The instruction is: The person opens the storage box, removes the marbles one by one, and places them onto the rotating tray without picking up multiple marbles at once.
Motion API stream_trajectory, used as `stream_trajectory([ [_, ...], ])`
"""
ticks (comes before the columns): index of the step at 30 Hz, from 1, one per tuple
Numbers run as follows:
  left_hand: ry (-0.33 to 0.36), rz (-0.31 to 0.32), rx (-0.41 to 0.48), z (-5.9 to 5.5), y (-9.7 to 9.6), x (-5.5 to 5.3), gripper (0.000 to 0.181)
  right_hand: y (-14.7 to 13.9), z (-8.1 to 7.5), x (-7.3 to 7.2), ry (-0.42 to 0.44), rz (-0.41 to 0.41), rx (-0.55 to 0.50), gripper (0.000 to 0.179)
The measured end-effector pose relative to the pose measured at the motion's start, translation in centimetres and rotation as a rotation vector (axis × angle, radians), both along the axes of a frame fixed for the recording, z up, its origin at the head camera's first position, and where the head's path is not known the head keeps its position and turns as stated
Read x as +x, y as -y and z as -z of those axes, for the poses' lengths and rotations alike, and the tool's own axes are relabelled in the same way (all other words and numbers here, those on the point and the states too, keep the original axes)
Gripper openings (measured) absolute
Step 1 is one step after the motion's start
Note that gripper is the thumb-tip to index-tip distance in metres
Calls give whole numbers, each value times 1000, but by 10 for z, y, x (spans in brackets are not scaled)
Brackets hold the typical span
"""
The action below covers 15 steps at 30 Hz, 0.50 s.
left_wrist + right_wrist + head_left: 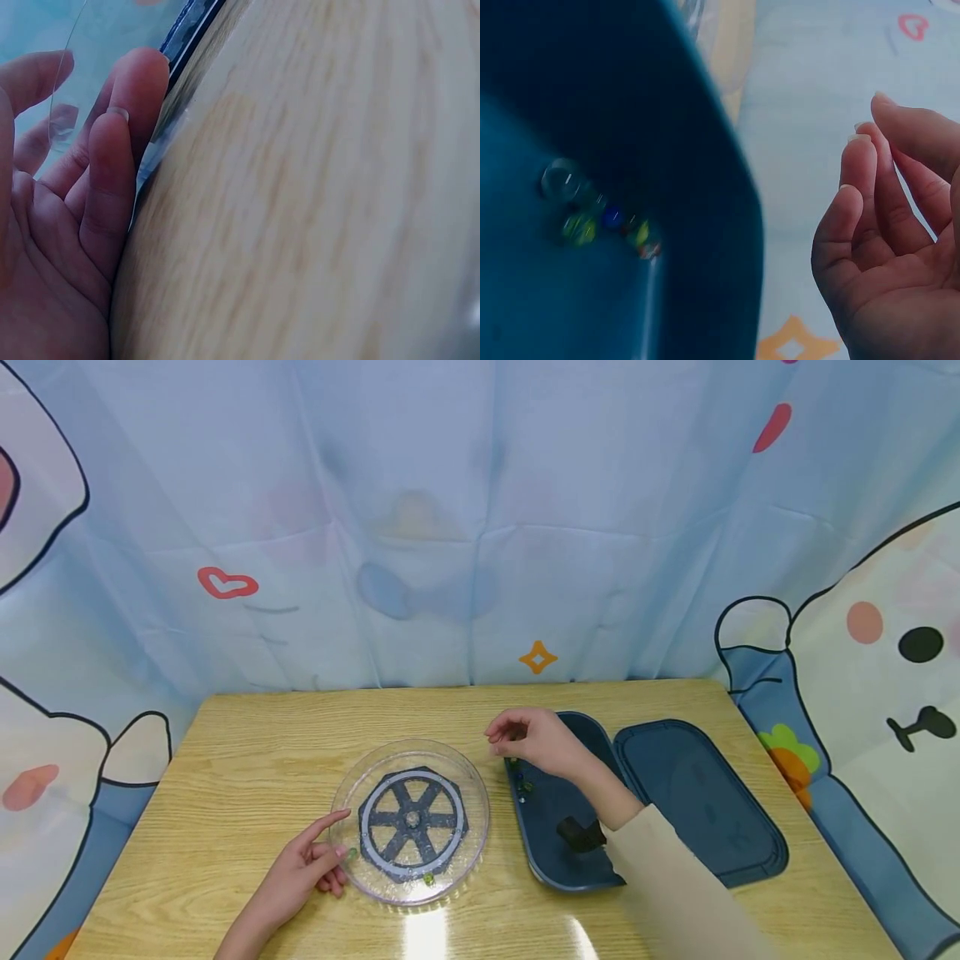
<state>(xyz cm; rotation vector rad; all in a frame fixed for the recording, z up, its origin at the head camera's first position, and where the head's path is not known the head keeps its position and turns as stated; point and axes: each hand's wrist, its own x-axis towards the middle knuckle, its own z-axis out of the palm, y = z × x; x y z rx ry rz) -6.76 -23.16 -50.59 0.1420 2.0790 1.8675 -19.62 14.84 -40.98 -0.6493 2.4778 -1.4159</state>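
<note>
A clear round turntable with a dark six-spoked base under it stands on the table. My left hand holds its near left rim, index finger and thumb at the edge, other fingers bent beneath. One green marble lies by the thumb, and a yellow-green marble sits near the front rim. Over the left wall of a dark blue bin hovers my right hand, fingers loosely bent. The right wrist view shows nothing between its fingertips. Several glass marbles lie inside the bin.
To the bin's right lies a flat dark blue lid on the wooden table. A black object shows below the right wrist, over the bin. Behind the table hangs a light blue printed curtain.
</note>
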Motion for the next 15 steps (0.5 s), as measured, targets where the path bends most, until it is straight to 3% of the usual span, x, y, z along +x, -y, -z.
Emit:
stream_trajectory([
  [6, -4, -3, 0, 2, 1, -1, 62, -21, 15, -8, 38, 38, -22, 16],
  [15, -11, 6, 8, 3, 1, -1, 62, -42, 35, -12, 78, 87, 60, 16],
])
